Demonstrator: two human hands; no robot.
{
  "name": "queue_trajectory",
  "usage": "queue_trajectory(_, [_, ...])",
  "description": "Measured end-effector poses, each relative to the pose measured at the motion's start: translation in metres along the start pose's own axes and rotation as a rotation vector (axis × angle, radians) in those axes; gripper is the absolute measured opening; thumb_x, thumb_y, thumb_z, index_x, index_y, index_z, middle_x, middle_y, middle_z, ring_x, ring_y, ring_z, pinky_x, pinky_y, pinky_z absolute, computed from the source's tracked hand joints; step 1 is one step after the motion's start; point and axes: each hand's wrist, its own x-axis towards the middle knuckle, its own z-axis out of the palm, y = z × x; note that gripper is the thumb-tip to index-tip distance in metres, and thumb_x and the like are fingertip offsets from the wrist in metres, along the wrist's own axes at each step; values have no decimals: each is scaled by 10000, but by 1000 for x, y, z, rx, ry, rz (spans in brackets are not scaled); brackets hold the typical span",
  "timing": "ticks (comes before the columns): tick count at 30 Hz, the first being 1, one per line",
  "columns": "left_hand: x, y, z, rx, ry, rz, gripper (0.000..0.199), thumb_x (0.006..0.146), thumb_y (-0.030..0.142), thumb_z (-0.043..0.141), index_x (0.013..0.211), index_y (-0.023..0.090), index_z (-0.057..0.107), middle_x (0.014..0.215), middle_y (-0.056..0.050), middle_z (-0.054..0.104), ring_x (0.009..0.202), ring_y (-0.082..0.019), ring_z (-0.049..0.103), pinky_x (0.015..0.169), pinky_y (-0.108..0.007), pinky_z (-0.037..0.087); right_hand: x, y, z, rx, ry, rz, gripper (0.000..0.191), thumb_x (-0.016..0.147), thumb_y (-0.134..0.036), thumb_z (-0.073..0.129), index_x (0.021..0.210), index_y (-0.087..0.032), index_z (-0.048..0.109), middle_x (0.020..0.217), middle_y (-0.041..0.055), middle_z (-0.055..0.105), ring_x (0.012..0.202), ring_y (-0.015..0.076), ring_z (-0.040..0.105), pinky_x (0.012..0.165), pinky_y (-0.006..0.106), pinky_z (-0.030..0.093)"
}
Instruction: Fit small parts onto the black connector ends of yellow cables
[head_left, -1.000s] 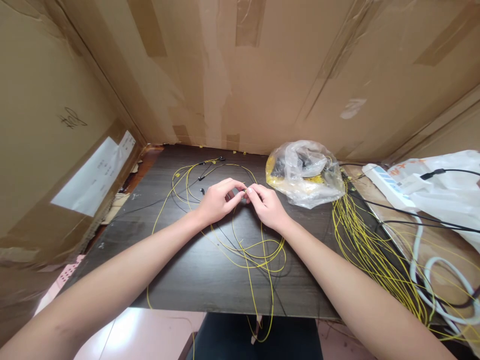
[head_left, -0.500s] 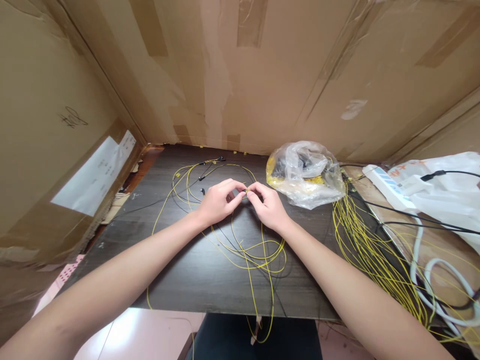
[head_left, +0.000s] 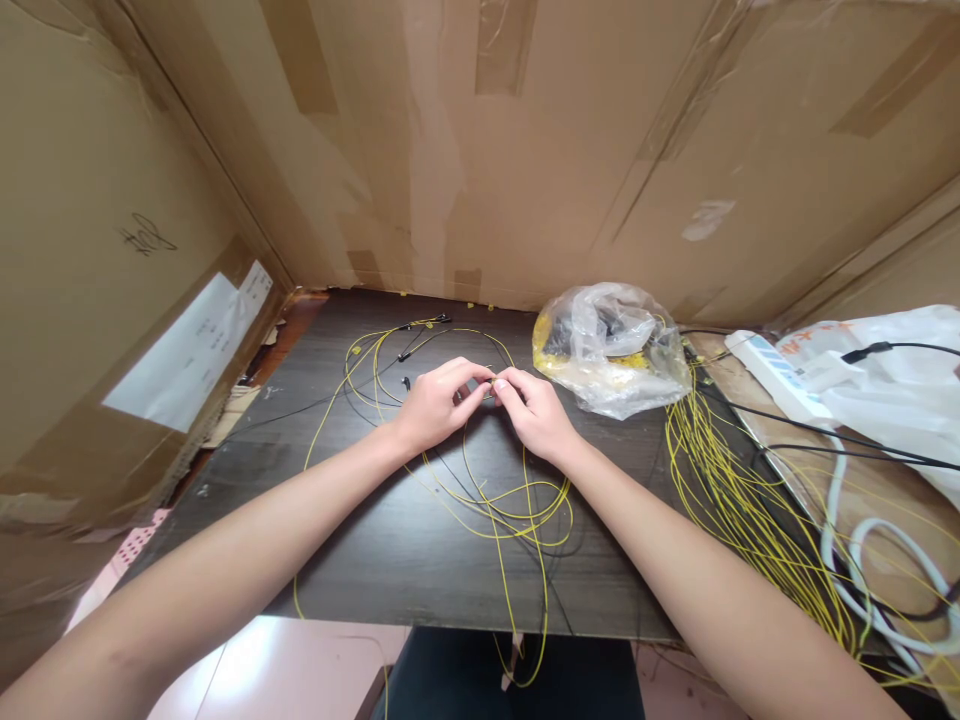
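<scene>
My left hand (head_left: 444, 404) and my right hand (head_left: 537, 412) meet over the middle of the dark table (head_left: 360, 565), fingertips almost touching. Each is closed in a pinch on thin yellow wire, with a tiny yellowish bit (head_left: 493, 382) showing between them; its exact shape is hidden by the fingers. Loops of yellow wire (head_left: 544, 590) lie beneath and in front of the hands, some hanging over the table's near edge. Small black connectors (head_left: 405, 357) on wire ends rest behind my left hand.
A clear plastic bag (head_left: 600, 385) with yellow and black contents stands at back right. Beside it, a thick bundle of yellow wires (head_left: 720, 480) runs along the right edge. Farther right are a white power strip (head_left: 780, 375) and cables. Cardboard walls (head_left: 450, 180) enclose the back and left.
The fingertips of my right hand have shifted very slightly around the small piece in the pinch. Arms, wires and bag stay in place.
</scene>
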Motion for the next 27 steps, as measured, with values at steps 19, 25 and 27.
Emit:
queue_trajectory(19, [0, 3, 0, 10, 39, -76, 100, 960, 206, 632, 1017, 173, 707, 904, -15, 719, 624, -104, 616, 625, -241, 498, 0, 1, 3, -22, 50, -39, 231, 1011, -338, 484, 881, -210, 625, 827, 38, 675, 762, 195, 609, 725, 321, 445])
queue_trajectory(25, [0, 2, 1, 22, 41, -86, 96, 951, 205, 633, 1003, 177, 710, 889, -16, 715, 612, -108, 609, 619, -249, 489, 0, 3, 5, -11, 91, -48, 174, 976, -305, 534, 918, -205, 664, 863, 43, 706, 769, 200, 622, 732, 334, 471])
queue_trajectory(27, [0, 2, 1, 21, 37, -92, 99, 951, 210, 628, 1003, 178, 707, 891, -17, 717, 615, -110, 612, 620, -251, 491, -1, 4, 6, -8, 100, -46, 167, 966, -302, 548, 920, -205, 676, 871, 45, 716, 772, 202, 630, 740, 342, 482])
